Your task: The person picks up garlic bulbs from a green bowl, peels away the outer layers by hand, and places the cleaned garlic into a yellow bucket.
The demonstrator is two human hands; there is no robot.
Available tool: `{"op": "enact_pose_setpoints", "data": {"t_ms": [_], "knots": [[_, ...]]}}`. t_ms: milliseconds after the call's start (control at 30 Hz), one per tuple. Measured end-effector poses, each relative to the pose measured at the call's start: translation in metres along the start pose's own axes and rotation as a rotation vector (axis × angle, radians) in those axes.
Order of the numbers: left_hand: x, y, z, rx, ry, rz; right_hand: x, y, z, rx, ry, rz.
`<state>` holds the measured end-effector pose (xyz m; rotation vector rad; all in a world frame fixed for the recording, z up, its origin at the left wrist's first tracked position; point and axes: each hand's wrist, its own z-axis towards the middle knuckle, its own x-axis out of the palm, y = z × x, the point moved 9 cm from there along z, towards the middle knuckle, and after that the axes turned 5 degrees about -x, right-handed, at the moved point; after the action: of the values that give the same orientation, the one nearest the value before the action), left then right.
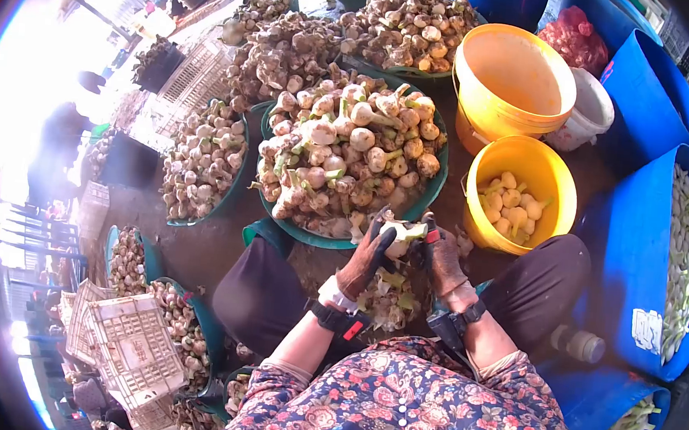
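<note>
A pale garlic bulb (403, 233) with a thick greenish stem is between my two gloved hands, above my lap. My left hand (364, 258) has its fingers closed round the bulb. My right hand (442, 260) is closed at the stem end, its thumb up, with a small red patch beside the thumb that I cannot make out. Just beyond them, a green tub (436, 191) is heaped with unpeeled garlic bulbs (350, 135). Loose peelings (389, 302) lie below my hands. To the right, a yellow bucket (564, 178) holds several peeled, whitish bulbs (513, 207).
Taller yellow buckets (474, 80) and a white pail (595, 113) stand behind it. Blue containers (627, 235) line the right side, some holding pale stemmed bulbs (681, 254). More garlic heaps (205, 157) and plastic crates (136, 344) lie to the left. A jar (583, 345) is beside my right knee.
</note>
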<state>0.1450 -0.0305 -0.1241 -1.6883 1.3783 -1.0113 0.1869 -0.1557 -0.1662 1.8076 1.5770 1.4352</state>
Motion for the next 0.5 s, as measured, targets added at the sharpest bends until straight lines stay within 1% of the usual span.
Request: {"op": "enact_pose_setpoints", "data": {"t_ms": [33,67,167,200,233,267,300,367,433,467,500], "knots": [[0.000,0.000,-0.004,-0.008,0.026,-0.090,0.006,-0.002,-0.009,0.151,-0.034,0.123],[0.001,0.000,-0.008,-0.016,0.052,-0.182,0.031,0.009,-0.014,0.134,0.025,0.379],[-0.003,-0.006,-0.015,0.131,-0.116,-0.127,0.001,0.019,-0.003,-0.237,0.050,-0.296],[-0.013,0.004,-0.010,0.225,-0.218,0.039,0.023,0.044,-0.019,-0.479,0.105,-0.302],[-0.003,-0.001,-0.015,0.296,-0.211,0.019,0.022,0.043,-0.022,-0.458,0.034,-0.408],[-0.002,-0.006,-0.020,0.394,-0.260,0.138,0.014,0.029,-0.020,-0.184,-0.054,-0.374],[-0.001,-0.013,-0.024,0.482,-0.314,0.255,0.010,0.022,-0.013,-0.238,-0.039,-0.339],[0.008,-0.048,-0.044,0.425,-0.358,0.579,0.010,0.023,-0.011,-0.307,0.019,-0.498],[0.009,-0.055,-0.046,0.454,-0.367,0.817,0.017,0.034,-0.019,-0.265,0.061,-0.709],[0.008,-0.054,-0.044,0.394,-0.342,0.863,0.019,0.035,-0.019,-0.297,0.090,-0.770],[0.006,-0.053,-0.043,0.329,-0.321,0.906,0.019,0.034,-0.019,-0.261,0.108,-0.666]]}}
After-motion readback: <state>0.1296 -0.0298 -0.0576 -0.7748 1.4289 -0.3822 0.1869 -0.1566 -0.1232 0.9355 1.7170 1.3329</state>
